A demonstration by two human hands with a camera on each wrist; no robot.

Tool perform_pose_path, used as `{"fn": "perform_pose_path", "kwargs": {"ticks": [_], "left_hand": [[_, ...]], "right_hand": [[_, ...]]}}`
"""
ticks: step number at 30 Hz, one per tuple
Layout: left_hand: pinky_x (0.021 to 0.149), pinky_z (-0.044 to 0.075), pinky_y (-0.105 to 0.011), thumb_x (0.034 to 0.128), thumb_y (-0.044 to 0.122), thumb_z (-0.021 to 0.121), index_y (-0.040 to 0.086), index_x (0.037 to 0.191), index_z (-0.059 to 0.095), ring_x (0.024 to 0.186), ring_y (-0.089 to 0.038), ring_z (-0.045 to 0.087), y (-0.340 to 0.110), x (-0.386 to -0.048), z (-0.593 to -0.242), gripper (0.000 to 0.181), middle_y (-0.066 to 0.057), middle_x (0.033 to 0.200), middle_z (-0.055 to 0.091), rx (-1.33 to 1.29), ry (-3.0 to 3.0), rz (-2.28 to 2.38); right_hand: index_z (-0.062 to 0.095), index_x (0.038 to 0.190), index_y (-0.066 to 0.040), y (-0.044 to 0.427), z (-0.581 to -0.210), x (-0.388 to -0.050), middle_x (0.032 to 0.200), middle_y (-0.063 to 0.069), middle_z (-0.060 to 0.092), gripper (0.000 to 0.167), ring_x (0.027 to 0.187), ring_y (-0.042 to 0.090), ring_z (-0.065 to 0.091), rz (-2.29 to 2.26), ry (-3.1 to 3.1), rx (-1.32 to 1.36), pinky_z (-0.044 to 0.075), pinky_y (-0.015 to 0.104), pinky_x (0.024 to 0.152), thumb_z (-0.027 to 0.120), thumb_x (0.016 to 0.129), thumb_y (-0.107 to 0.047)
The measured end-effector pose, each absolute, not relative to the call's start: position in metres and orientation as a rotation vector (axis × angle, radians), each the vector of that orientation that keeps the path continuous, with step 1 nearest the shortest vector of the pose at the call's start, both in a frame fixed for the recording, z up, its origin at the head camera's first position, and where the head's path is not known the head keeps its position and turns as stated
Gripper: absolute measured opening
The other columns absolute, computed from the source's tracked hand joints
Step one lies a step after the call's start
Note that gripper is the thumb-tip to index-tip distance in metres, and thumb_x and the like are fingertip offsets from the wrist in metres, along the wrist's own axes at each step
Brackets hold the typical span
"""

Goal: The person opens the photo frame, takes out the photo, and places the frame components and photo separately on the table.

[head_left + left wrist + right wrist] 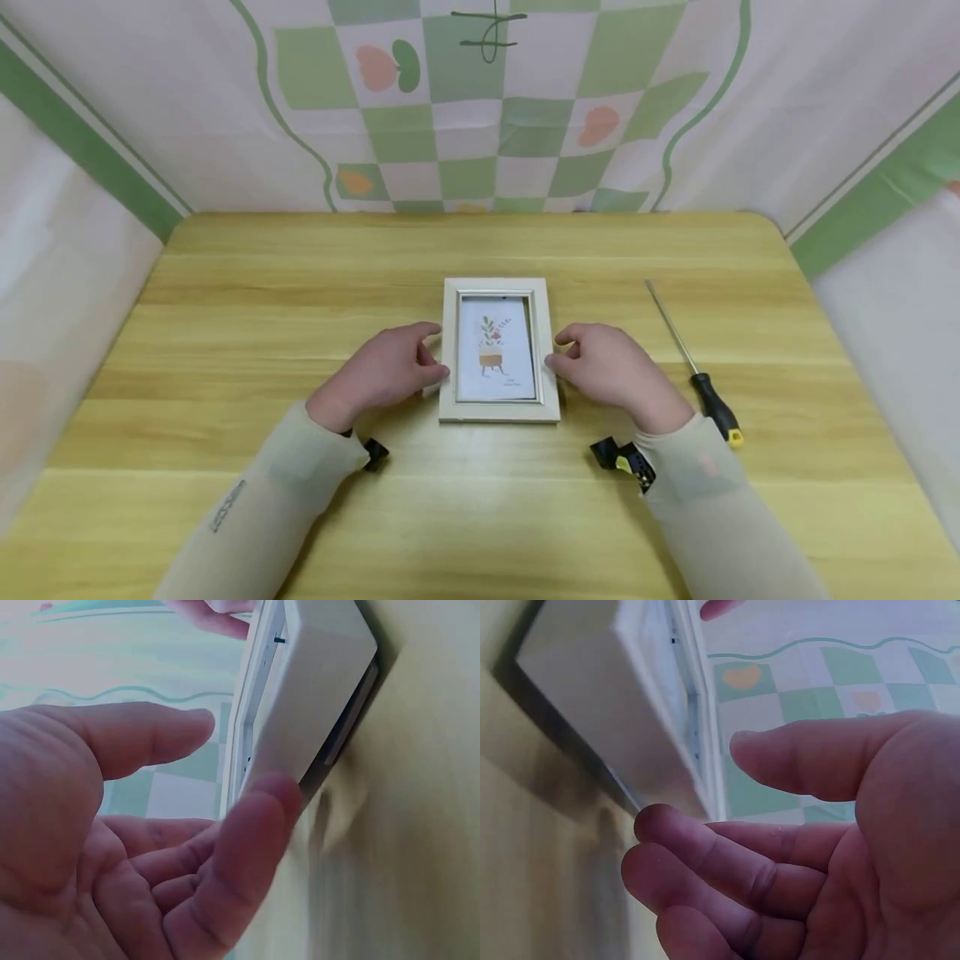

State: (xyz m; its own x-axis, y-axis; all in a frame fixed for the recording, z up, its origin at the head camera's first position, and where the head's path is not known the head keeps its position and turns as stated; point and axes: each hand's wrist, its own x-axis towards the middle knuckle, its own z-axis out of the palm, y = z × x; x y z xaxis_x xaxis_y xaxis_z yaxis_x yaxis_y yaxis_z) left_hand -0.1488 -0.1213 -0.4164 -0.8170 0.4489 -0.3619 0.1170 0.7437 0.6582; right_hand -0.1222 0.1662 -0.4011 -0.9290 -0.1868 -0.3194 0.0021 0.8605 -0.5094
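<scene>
A white picture frame (498, 412) lies face up on the table, its silver inner lip around a card (480, 333) printed with a potted plant. The card sits slightly askew, with a dark strip along its right side. My left hand (386, 367) is at the left side, thumb and fingers parted and loosely bent. In the left wrist view a fingertip is at the side wall of the frame (322, 682). On the opposite side, my right hand (611, 367) mirrors it, its fingertips close against the frame (592, 682). Exact contact is hard to tell.
A screwdriver (712, 404) with a black and yellow handle lies to the right, beside my right forearm. The wooden table (300, 267) ends at a patterned curtain (472, 125) behind and at both sides. Small black devices (626, 462) sit at the wrists.
</scene>
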Motion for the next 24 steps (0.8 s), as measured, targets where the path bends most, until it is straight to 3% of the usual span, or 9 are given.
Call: {"fn": "perform_pose_path", "kwargs": {"ticks": [7,11,19,24], "left_hand": [[0.061,0.050,-0.033,0.0936,0.023,0.071,0.008,0.150,0.042,0.063,-0.015,0.062,-0.118,-0.143,-0.426,0.065,0.003,0.083,0.066,0.382,2.405,0.911],[0.060,0.050,-0.035,0.0937,0.023,0.071,0.014,0.151,0.039,0.060,-0.018,0.061,-0.118,-0.137,-0.432,0.066,0.000,0.080,0.066,0.346,2.356,0.931],[0.057,0.047,-0.034,0.0963,0.026,0.068,0.008,0.154,0.034,0.055,-0.018,0.059,-0.119,-0.136,-0.436,0.069,-0.004,0.073,0.064,0.339,2.340,0.909],[0.058,0.047,-0.033,0.0968,0.027,0.067,0.005,0.152,0.038,0.055,-0.017,0.058,-0.119,-0.137,-0.436,0.066,-0.003,0.074,0.064,0.377,2.352,0.926]], "right_hand": [[0.053,0.133,0.007,0.166,-0.417,-0.120,0.091,0.007,0.068,0.050,0.072,0.018,0.061,-0.786,2.627,-0.132,0.050,0.038,0.067,0.063,0.097,-0.027],[0.055,0.126,0.006,0.166,-0.427,-0.111,0.075,0.003,0.062,0.043,0.061,0.018,0.055,-0.824,2.586,-0.140,0.046,0.037,0.060,0.063,0.097,-0.025],[0.053,0.130,0.006,0.166,-0.432,-0.107,0.074,0.003,0.062,0.045,0.060,0.018,0.056,-0.917,2.537,-0.104,0.047,0.036,0.056,0.062,0.098,-0.024],[0.057,0.124,0.004,0.165,-0.434,-0.110,0.071,0.003,0.058,0.044,0.059,0.019,0.052,-0.893,2.589,-0.113,0.044,0.036,0.056,0.064,0.096,-0.029]]}}
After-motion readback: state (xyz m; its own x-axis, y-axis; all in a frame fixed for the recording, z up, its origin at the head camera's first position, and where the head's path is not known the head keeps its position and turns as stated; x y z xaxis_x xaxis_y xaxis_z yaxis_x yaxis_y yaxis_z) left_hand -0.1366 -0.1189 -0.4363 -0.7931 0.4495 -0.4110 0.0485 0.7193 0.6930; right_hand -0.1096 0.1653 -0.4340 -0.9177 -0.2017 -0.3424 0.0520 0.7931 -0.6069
